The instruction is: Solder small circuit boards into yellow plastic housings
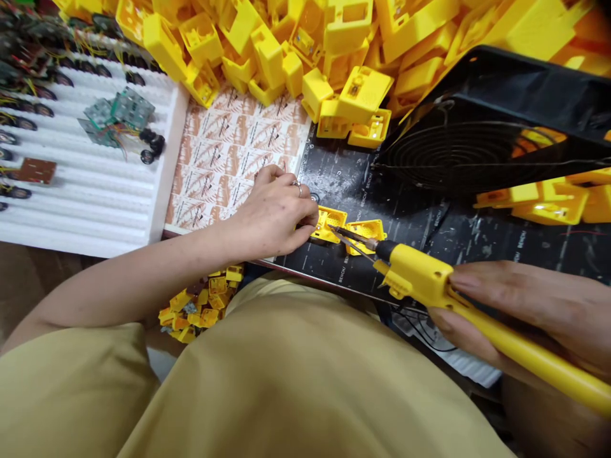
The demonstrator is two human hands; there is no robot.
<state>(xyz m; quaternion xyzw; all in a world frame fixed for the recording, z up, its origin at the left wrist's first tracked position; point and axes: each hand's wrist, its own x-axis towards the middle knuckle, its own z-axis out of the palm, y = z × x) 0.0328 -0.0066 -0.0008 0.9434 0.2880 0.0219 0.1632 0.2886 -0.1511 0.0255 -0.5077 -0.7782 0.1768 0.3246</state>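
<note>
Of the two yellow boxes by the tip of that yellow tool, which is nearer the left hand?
The left box of the pair, right beside the left hand; the right box lies farther away, partly behind the yellow tool.

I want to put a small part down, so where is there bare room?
The patterned sheet is bare between the white foam tray and left hand, as is the black bench top between the yellow heap and the two front housings. The heap and black fan crowd the back; the soldering tool crowds the front.
</note>
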